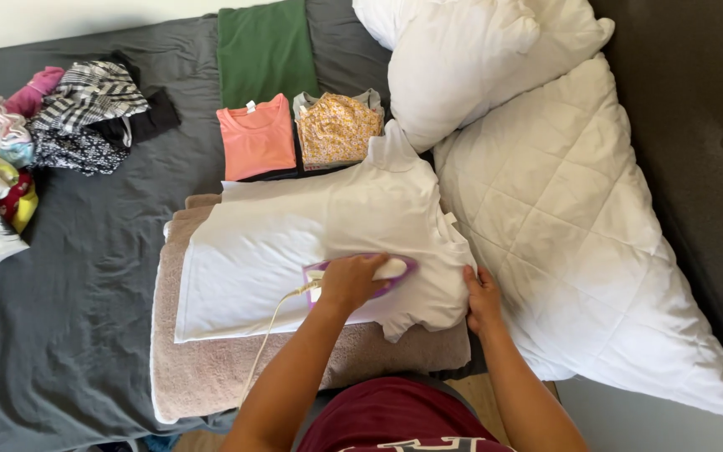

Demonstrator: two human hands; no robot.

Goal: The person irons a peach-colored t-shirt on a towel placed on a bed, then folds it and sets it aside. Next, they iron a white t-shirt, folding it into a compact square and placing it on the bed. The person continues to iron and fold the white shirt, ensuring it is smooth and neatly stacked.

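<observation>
Clenched around the handle of a purple and white iron (378,272), left hand (350,281), with the iron's sole flat on a white T-shirt (294,243). Pressed down on the shirt's edge just right of the iron, right hand (483,295), fingers bent onto the cloth, nothing lifted or enclosed in it. Spread over a beige towel (211,372), the shirt, and the towel in turn laid on a bed with a dark grey sheet (69,318). Trailing from the iron's rear across shirt and towel toward the near edge, a pale cord (263,347). Beyond the shirt, folded flat on the sheet: a coral top (257,138), a yellow floral garment (338,127) just beside it, and a green cloth (265,50) behind both. Heaped at the far left of the bed, a pile of mixed unfolded clothes (35,134). Stacked at the right, touching the shirt's shoulder, two white quilted pillows (562,192), against a dark padded headboard (705,125).
</observation>
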